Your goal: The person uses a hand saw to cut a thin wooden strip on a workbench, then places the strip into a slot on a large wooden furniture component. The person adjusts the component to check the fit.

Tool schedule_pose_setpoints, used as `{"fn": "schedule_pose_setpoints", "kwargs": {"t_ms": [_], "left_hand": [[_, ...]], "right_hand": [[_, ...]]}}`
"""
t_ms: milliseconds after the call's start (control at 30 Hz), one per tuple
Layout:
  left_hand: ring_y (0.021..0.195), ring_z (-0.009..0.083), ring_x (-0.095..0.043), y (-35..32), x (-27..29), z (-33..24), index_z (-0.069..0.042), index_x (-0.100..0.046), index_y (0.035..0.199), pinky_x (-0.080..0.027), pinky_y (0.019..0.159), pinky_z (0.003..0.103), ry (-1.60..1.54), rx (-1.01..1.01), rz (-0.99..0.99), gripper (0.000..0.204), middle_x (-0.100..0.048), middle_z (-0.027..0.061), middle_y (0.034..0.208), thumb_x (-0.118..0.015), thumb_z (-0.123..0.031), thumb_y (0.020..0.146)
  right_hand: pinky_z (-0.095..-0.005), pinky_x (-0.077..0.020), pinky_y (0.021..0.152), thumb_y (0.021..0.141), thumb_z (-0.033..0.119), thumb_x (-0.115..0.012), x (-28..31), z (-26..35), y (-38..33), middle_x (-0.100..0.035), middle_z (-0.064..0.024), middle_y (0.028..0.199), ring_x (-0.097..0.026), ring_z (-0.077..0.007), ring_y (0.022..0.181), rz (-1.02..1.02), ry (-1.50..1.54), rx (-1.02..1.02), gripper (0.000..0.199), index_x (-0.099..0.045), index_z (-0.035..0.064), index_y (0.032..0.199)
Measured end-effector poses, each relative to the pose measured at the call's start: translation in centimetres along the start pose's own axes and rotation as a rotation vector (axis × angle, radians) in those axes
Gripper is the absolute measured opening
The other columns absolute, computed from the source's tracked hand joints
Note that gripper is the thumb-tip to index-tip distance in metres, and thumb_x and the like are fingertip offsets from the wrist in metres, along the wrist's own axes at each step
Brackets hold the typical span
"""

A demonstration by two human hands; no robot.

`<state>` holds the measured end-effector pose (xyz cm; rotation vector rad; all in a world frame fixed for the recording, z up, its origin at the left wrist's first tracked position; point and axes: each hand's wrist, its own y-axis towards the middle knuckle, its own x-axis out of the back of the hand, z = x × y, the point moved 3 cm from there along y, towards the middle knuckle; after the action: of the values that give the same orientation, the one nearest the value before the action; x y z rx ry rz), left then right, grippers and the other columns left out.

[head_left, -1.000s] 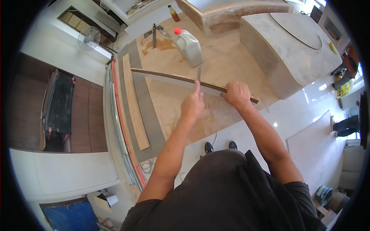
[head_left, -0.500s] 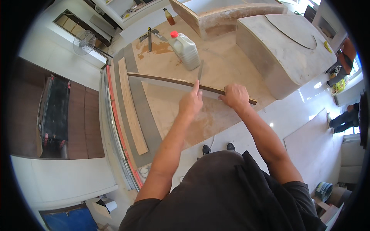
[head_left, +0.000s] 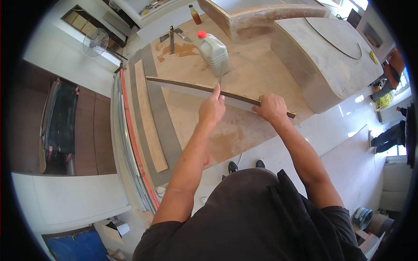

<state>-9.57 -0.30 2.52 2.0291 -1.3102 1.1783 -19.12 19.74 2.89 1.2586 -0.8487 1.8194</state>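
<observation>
A long narrow board (head_left: 183,87), dark along its upper edge and pale on the face toward me, stands on edge across the wooden worktop. My right hand (head_left: 272,108) grips it near its right end, fingers curled over the top. My left hand (head_left: 212,108) is closed at the board's middle, index finger stretched along a thin grey blade-like tool (head_left: 221,76) that sticks up past the dark edge. What the tool's lower part looks like is hidden by the hand. Just beyond the blade stands a translucent jug (head_left: 213,54) with a red cap.
Flat on the worktop (head_left: 261,65) at the left lies a light wooden strip (head_left: 150,117). Farther back are a dark-handled tool (head_left: 171,41), a scraper (head_left: 183,37) and a bottle of amber liquid (head_left: 195,15). A pale curved box (head_left: 322,61) stands right. Other people (head_left: 392,135) are at the far right.
The left hand and blade have shifted slightly left and away along the board. The right hand stays gripping its right end. The whole view has moved a little.
</observation>
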Motion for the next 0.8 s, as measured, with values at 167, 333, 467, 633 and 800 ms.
{"fn": "schedule_pose_setpoints", "kwargs": {"t_ms": [167, 333, 467, 633, 800], "left_hand": [[0.09, 0.0464, -0.069, -7.3, -1.8, -1.3, -0.016, -0.041, 0.157, -0.053, 0.08, 0.053, 0.028, -0.105, 0.147, 0.059, -0.071, 0.0284, 0.097, -0.056, -0.027, 0.101], [0.072, 0.0439, -0.068, -9.9, -4.3, -1.3, -0.015, -0.043, 0.155, -0.053, 0.067, 0.054, -0.104, -0.197, 0.075, 0.056, -0.069, 0.0262, 0.079, -0.054, -0.026, 0.101], [0.081, 0.0459, -0.069, -1.1, -0.9, 0.4, -0.017, -0.041, 0.157, -0.052, 0.075, 0.056, -0.083, -0.023, 0.008, 0.058, -0.07, 0.0282, 0.086, -0.054, -0.027, 0.101], [0.084, 0.0467, -0.069, -7.3, -2.9, -1.1, -0.018, -0.039, 0.158, -0.052, 0.077, 0.054, -0.068, -0.133, 0.118, 0.06, -0.069, 0.0289, 0.09, -0.055, -0.028, 0.101], [0.076, 0.0462, -0.068, -8.0, -5.0, -0.3, -0.018, -0.039, 0.158, -0.052, 0.071, 0.056, -0.14, -0.125, 0.09, 0.058, -0.069, 0.0273, 0.082, -0.053, -0.03, 0.102]], "right_hand": [[-0.0459, -0.0569, 0.08, 0.076, 0.039, -0.083, -0.2, -0.5, 0.7, -0.074, -0.0194, 0.089, -0.072, -0.0378, 0.089, 0.032, -0.027, -0.023, 0.037, -0.078, 0.0045, 0.087], [-0.0463, -0.0568, 0.079, 0.076, 0.041, -0.084, -0.2, -0.9, 0.8, -0.074, -0.0205, 0.087, -0.072, -0.0379, 0.088, 0.014, -0.011, -0.015, 0.04, -0.078, 0.0031, 0.086], [-0.0468, -0.0568, 0.079, 0.076, 0.041, -0.084, -0.2, 0.0, 0.4, -0.074, -0.0207, 0.088, -0.072, -0.0387, 0.089, -0.012, -0.028, 0.035, 0.04, -0.078, 0.003, 0.087], [-0.0465, -0.0568, 0.08, 0.076, 0.041, -0.084, 0.3, -0.5, 0.4, -0.074, -0.0206, 0.088, -0.072, -0.039, 0.088, 0.009, -0.007, -0.013, 0.04, -0.078, 0.0032, 0.087], [-0.0461, -0.0569, 0.08, 0.076, 0.041, -0.083, -0.2, -0.4, 0.3, -0.074, -0.0195, 0.089, -0.072, -0.0384, 0.089, 0.043, -0.032, -0.014, 0.039, -0.078, 0.0044, 0.089]]}}
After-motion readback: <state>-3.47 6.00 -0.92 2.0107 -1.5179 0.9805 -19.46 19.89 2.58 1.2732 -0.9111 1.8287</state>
